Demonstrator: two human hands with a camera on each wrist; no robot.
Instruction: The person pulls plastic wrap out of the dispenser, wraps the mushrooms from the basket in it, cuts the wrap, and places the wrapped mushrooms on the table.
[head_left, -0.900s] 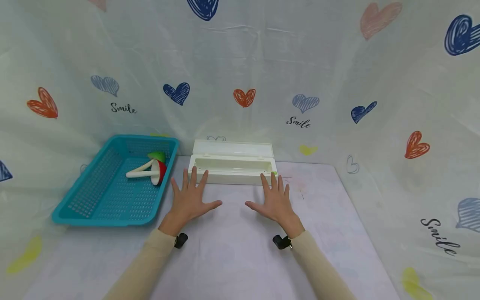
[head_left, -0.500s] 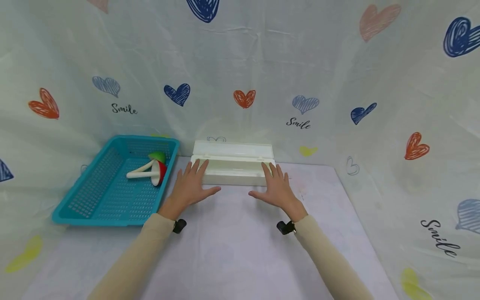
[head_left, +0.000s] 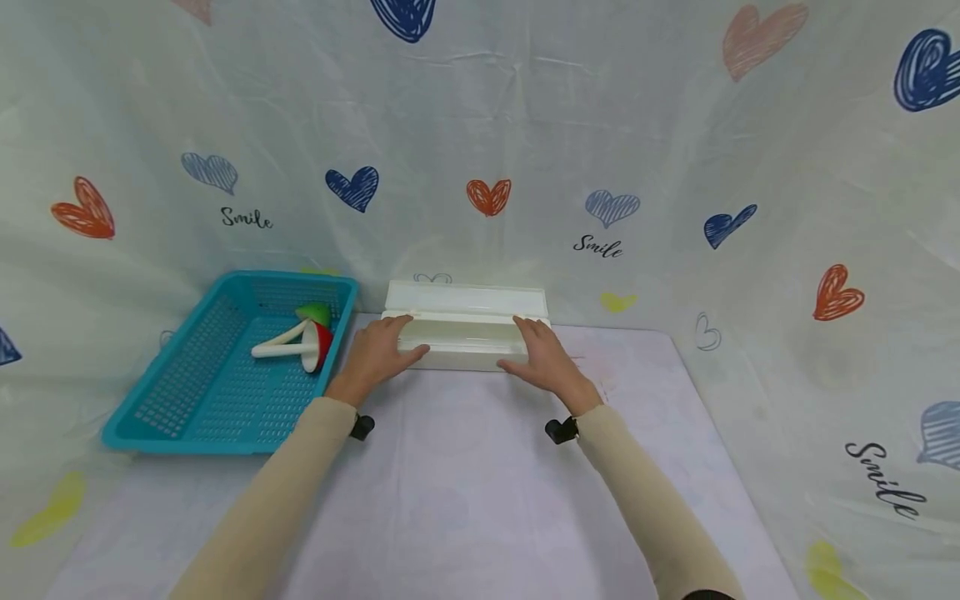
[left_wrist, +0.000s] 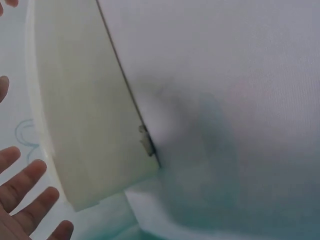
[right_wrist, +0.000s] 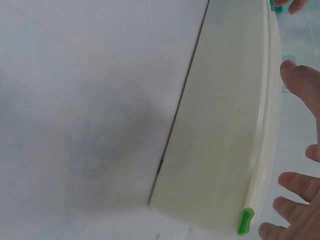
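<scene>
A long white box stands at the back of the table, its hinged lid tipped back behind it. My left hand hovers over the box's left end and my right hand over its right end. Both have spread, gently bent fingers and thumbs pointing inward. In the left wrist view the box's plain front wall lies apart from the fingers; the right wrist view shows a green tab at its right end. Neither hand holds anything; contact with the box is hard to tell.
Left of the box stands a blue perforated basket. Inside lie two mushroom-shaped items, one with a red cap and one with a green cap. A heart-printed sheet hangs close behind the box.
Both hands have moved forward over the box ends. Their fingers, straight and spread earlier, are now a little bent. Box and basket have stayed in place.
</scene>
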